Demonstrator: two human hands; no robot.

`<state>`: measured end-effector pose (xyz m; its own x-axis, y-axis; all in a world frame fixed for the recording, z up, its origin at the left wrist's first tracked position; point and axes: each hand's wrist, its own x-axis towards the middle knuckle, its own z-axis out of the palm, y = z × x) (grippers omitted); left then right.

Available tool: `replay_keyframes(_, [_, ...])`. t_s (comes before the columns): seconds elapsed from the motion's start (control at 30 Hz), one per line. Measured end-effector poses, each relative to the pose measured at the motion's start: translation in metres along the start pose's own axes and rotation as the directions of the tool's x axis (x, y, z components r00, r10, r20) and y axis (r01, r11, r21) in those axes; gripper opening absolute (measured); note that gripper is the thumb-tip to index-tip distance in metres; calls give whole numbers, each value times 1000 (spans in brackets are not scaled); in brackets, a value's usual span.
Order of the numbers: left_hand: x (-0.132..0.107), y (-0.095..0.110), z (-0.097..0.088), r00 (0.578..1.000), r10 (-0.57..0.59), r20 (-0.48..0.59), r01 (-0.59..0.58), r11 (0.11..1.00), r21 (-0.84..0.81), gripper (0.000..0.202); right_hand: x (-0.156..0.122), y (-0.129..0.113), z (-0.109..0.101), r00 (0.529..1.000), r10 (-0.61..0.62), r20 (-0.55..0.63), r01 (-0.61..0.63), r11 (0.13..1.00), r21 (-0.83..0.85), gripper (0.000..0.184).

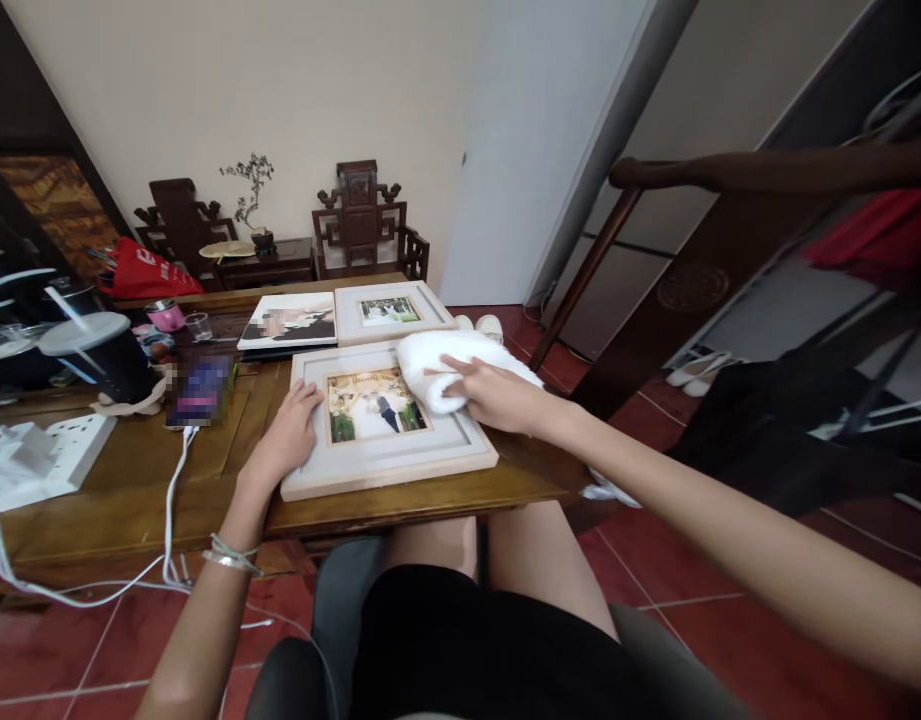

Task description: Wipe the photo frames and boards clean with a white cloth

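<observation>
A picture frame (389, 455) with a pale wood border and a white mat lies flat near the table's front edge. Its small inner photo (374, 405) shows figures among greenery. My left hand (291, 430) grips the frame's left edge, fingers over the border. A folded white towel (445, 355) covers the frame's upper right corner. My right hand (490, 395) is closed on the towel, index finger stretched along it, pressing it against the frame. Behind lie a second picture frame (347, 315) and a white-edged photo panel (272, 312).
On the left of the wooden table (205, 500) stand a black lidded cup (104, 350) with a straw, a phone (200, 390) on a white cable, and a power strip (62, 460). A red bag (149, 270) sits farther back. At right is a dark wooden rack (655, 240).
</observation>
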<state>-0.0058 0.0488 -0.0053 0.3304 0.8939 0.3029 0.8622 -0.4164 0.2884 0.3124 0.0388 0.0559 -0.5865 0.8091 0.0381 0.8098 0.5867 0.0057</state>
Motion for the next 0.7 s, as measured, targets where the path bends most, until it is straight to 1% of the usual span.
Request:
replay_keyframes(0.07, [-1, -1, 2, 999, -3, -33, 2, 1000, -22, 45, 34, 4, 1, 996, 48, -74, -48, 999, -2, 52])
replay_keyframes(0.1, [-1, -1, 2, 999, -5, -52, 3, 999, -36, 44, 51, 2, 0, 990, 47, -131, -49, 999, -13, 52])
replay_keyframes(0.13, [-2, -1, 2, 998, -9, -70, 6, 999, -49, 44, 68, -2, -2, 983, 10, -182, -17, 999, -35, 51])
replay_keyframes(0.2, [-3, 1, 2, 996, -21, -87, 16, 998, -69, 44, 100, -20, -3, 958, -132, -253, 108, 989, -106, 48])
replay_keyframes(0.23, [-3, 3, 1, 996, -29, -88, 23, 997, -73, 44, 114, -32, -3, 942, -211, -261, 178, 973, -144, 46])
replay_keyframes(0.3, [-2, 6, -2, 996, -29, -85, 23, 997, -76, 44, 138, -56, -1, 923, -316, -220, 276, 941, -196, 42])
replay_keyframes(0.37, [-2, 9, -4, 996, -10, -92, 2, 996, -84, 45, 153, -75, 4, 928, -343, -149, 309, 927, -212, 38])
replay_keyframes(0.43, [-2, 10, -4, 995, -1, -95, -8, 996, -94, 47, 160, -83, 10, 944, -317, -94, 293, 934, -206, 34])
replay_keyframes(0.5, [-2, 9, -3, 996, -25, -89, 17, 995, -98, 49, 158, -79, 13, 959, -275, -72, 257, 946, -196, 29])
replay_keyframes(0.6, [-3, 8, -1, 995, -65, -78, 58, 994, -89, 49, 142, -56, 12, 979, -200, -31, 191, 962, -194, 25])
replay_keyframes(0.7, [-5, 7, 1, 995, -67, -74, 61, 995, -74, 49, 122, -25, 3, 995, -100, 15, 101, 973, -206, 32])
